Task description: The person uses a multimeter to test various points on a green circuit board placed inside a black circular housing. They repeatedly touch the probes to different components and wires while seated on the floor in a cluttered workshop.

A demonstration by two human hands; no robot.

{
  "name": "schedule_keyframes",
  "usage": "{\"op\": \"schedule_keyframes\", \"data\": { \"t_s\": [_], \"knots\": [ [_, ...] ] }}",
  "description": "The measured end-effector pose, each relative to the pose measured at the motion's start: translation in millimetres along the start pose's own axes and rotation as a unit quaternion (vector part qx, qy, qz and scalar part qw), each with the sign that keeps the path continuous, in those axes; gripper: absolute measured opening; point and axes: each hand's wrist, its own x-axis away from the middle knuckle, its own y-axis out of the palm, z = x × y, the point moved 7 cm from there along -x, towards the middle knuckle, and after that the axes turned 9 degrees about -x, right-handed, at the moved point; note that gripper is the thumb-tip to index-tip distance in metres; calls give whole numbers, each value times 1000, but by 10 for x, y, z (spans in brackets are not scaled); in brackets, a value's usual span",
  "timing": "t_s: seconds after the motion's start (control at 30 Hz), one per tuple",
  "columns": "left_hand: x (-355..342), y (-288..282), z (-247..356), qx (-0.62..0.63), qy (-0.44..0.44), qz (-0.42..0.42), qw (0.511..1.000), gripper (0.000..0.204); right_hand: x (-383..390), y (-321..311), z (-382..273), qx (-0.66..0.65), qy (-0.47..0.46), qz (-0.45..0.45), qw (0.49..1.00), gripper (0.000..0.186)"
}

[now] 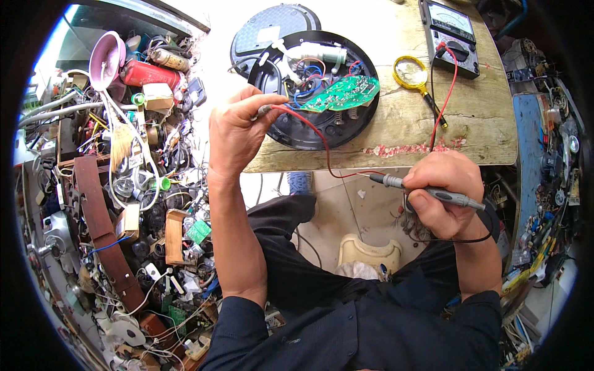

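Heaps of salvaged parts, cables and appliance pieces crowd both sides of a wooden table (476, 127), with a pink plastic bowl (105, 62) and a red cylinder (147, 74) on the left-hand pile and a blue panel (528, 161) standing on the right. On the tabletop sits a round black housing (303, 141), overlapping a second black round piece (260, 42) behind it; blue and red wires and a whitish cylindrical part (325, 54) show inside. Tilted over the housing is a green circuit board (346, 93), its soldered face upward. To the right, a yellow-rimmed magnifying glass (410, 73) lies near an analog multimeter (455, 43) that has red and black plugs fitted. At the left edge of the board, the left hand (238, 130) pinches the end of a red lead (325, 145) between thumb and fingers. From there the lead curves down past the table's front edge toward the right hand (447, 195), which is closed around a gray test probe (456, 197) pointing left. The probe's metal tip is beside the lead; whether they touch cannot be told. A black cable (467, 240) loops from the probe's rear beneath that hand. Below, a cream plastic stool (369, 252) stands on the tiled floor (337, 210) between the person's knees.
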Motion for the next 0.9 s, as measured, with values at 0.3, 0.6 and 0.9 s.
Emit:
{"op": "schedule_keyframes", "data": {
  "t_s": [0.3,0.6,0.9],
  "knots": [
    [33,-31,67,-73,49,6,996,22,-43,84,39,-13,13,-17,1000,17],
    [32,-42,73,-77,49,9,996,23,-55,123,70,-22,14,-15,1000,16],
    [36,-51,107,-90,62,8,994,24,-57,118,77,-19,8,-19,1000,18]
  ]
}}
